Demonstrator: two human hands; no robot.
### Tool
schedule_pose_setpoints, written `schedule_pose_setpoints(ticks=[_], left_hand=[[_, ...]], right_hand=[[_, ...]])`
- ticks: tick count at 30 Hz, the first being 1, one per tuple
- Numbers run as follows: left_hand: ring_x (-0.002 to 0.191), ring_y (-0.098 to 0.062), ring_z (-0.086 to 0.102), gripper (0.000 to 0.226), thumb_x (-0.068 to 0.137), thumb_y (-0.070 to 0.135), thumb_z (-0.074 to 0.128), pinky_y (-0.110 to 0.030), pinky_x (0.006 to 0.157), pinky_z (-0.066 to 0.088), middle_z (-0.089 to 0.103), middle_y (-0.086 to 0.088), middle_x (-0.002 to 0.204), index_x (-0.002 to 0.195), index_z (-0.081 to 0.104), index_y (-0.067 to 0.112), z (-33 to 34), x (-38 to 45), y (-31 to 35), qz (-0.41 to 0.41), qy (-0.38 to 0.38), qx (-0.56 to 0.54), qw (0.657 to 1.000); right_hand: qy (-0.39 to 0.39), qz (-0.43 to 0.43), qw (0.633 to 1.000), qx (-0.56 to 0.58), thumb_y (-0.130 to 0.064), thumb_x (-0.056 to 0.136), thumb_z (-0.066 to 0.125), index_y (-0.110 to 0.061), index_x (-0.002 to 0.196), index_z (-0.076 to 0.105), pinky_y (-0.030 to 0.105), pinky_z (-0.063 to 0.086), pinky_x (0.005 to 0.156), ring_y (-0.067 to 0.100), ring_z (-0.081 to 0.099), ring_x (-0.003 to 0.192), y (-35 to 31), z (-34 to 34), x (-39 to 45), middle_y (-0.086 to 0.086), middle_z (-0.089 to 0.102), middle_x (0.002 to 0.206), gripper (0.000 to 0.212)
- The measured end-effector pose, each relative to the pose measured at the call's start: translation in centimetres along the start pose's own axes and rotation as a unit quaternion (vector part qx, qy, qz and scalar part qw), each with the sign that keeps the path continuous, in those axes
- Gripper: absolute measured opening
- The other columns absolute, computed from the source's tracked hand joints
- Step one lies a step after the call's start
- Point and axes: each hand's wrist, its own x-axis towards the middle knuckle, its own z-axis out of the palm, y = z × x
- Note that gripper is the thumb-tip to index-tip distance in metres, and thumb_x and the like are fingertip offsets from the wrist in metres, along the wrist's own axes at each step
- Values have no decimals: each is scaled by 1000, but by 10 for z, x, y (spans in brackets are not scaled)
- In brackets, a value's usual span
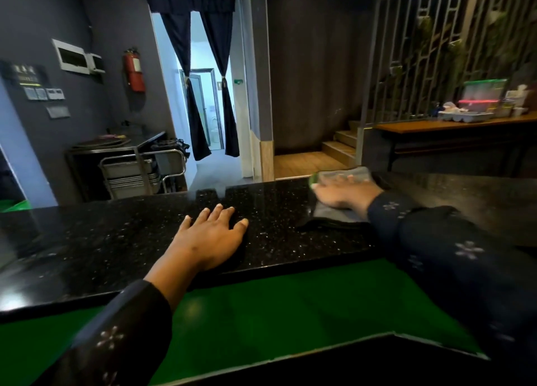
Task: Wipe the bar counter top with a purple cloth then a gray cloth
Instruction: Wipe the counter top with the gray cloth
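The left hand (213, 234) lies open and flat on the counter (116, 240), empty. Farther along, to its right, the right hand (343, 194) presses flat on the gray cloth (331, 211), whose long axis runs toward the far edge.

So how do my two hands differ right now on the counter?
The left hand lies flat and bare on the black counter top, with nothing under it; the right hand presses down on a gray cloth. The left hand sits near the counter's front edge, while the right hand reaches farther across and off to the right. The left hand looks sharp, the right hand blurred. Both lie palm down with fingers spread.
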Motion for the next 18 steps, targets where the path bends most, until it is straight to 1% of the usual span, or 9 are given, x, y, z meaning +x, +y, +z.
schedule_pose_setpoints(ticks=[1, 2, 5, 6, 8, 10, 13, 15, 18], left_hand=[[147, -17, 1, 62, 96, 57, 15, -45, 117, -2, 2, 5, 160, 151, 10, 31, 0, 1, -1, -1, -1, -1, 1000], [147, -17, 1, 60, 96, 56, 15, -45, 118, -2, 2, 5, 160, 151, 10, 31, 0, 1, -1, -1, -1, -2, 1000], [147, -16, 1, 55, 99, 47, 13, -45, 119, 0, 1, 5, 160, 152, 9, 29, -1, 0, -2, 2, -2, 14, 1000], [147, -16, 1, 54, 100, 44, 13, -45, 119, 1, 1, 4, 160, 152, 8, 28, -2, -1, -2, 6, -4, 23, 1000], [147, -16, 0, 52, 101, 40, 11, -44, 119, 1, 0, 4, 160, 152, 6, 28, -4, -3, -3, 9, -9, 33, 999], [147, -16, -1, 52, 101, 41, 11, -44, 119, 1, -1, 5, 160, 152, 6, 30, -4, -4, -4, 9, -11, 25, 1000], [147, -15, -1, 52, 101, 42, 12, -43, 119, 0, 0, 5, 160, 151, 7, 31, -3, -3, -4, 6, -6, 19, 1000], [147, -15, 0, 52, 101, 42, 13, -43, 118, 0, 0, 6, 160, 151, 8, 32, -2, -1, -3, 2, -5, 12, 1000], [147, -16, 1, 52, 100, 43, 14, -43, 118, -1, 2, 6, 160, 151, 10, 33, -1, 0, -2, -3, 1, 1, 1000]], right_hand=[[4, -40, 999, -2, -58, 92, 18, -32, 147, 31, 59, 17, 112, 32, 27, 142, -29, 2, -1, 7, 27, 157, 62], [3, -86, 996, -5, -56, 93, 20, -31, 147, 31, 60, 16, 111, 33, 28, 141, -60, 5, -6, 8, 28, 157, 61], [-39, -197, 980, -1, -54, 97, 17, -33, 153, 14, 62, 3, 114, 30, 8, 148, -128, 12, -18, 4, 7, 162, 60], [-53, -215, 975, -3, -54, 97, 15, -35, 153, 11, 61, 0, 114, 28, 2, 149, -133, 13, -17, 3, 2, 163, 59], [-67, -228, 971, 7, -55, 98, 13, -38, 152, 11, 60, -1, 115, 27, 2, 149, -122, 11, -13, 1, 2, 163, 57], [-50, -208, 976, 31, -54, 99, 14, -40, 151, 16, 58, 3, 115, 26, 10, 148, -87, 7, -2, -1, 10, 162, 54], [-9, -90, 995, 35, -57, 96, 15, -40, 149, 22, 56, 14, 115, 27, 21, 145, -4, 1, 23, -1, 20, 160, 56], [3, -13, 999, 31, -60, 94, 15, -40, 149, 22, 57, 12, 115, 26, 19, 146, 48, -1, 33, -2, 17, 161, 59], [-7, 22, 999, 41, -64, 91, 12, -42, 150, 15, 57, 7, 116, 25, 11, 148, 77, -1, 37, -3, 9, 162, 63]])
